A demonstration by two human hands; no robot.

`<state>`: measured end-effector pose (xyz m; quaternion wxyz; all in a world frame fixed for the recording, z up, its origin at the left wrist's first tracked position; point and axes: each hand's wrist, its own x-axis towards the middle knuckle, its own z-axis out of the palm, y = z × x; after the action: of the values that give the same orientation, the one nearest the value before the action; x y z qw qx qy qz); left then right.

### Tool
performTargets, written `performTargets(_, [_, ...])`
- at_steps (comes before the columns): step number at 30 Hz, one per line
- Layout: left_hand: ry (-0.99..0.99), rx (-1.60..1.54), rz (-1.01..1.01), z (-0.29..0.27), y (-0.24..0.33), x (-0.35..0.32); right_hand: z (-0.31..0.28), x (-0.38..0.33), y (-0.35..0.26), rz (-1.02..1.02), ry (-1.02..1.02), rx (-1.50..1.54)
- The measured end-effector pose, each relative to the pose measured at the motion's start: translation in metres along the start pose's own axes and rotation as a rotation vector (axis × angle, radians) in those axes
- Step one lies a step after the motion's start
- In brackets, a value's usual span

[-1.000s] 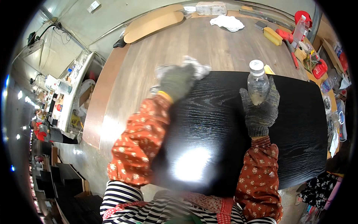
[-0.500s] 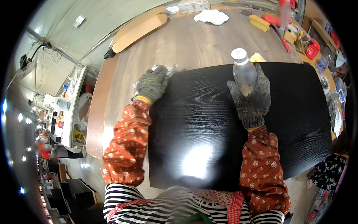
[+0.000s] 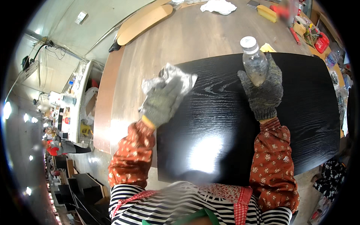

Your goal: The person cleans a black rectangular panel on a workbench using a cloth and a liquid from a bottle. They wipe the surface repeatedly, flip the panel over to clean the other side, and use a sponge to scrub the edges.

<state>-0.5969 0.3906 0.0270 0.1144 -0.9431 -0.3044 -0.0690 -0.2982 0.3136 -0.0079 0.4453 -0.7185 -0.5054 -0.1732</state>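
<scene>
My left hand (image 3: 161,103), in a grey knit glove, holds a crumpled white rag (image 3: 179,77) over the left edge of a black wood-grain panel (image 3: 210,116). The rag spreads out past the fingers; whether it touches the panel I cannot tell. On the panel's right half is my right hand (image 3: 266,92), also gloved. A clear plastic bottle (image 3: 255,65) with a white cap sits between its thumb and fingers, its cap end pointing away from me. Some murky content shows at the bottle's bottom. Part of the grip is hidden by the bottle.
Beneath the panel is a brown wooden table (image 3: 180,33). Along its far side lie tan boards (image 3: 146,24), a white cloth (image 3: 218,6) and a yellow sponge block (image 3: 267,14). A red container (image 3: 321,42) stands among clutter at right. Another person (image 3: 62,146) is far left.
My left hand has come nearer to me with the rag, more of which now shows. My right hand and the bottle keep their place on the panel. The whole view has shifted slightly.
</scene>
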Motion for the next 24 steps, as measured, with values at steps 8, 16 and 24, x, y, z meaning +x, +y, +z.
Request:
performTargets(8, [0.021, 0.025, 0.039, -0.002, -0.01, -0.062, 0.005, -0.006, 0.007, -0.125, 0.061, -0.028])
performTargets(16, [0.016, -0.036, -0.092, 0.004, -0.011, -0.095, -0.002, -0.01, -0.014, -0.091, 0.016, -0.082])
performTargets(24, [0.321, -0.949, -0.755, 0.018, -0.022, -0.172, -0.004, -0.032, -0.07, -0.627, -0.164, -0.158])
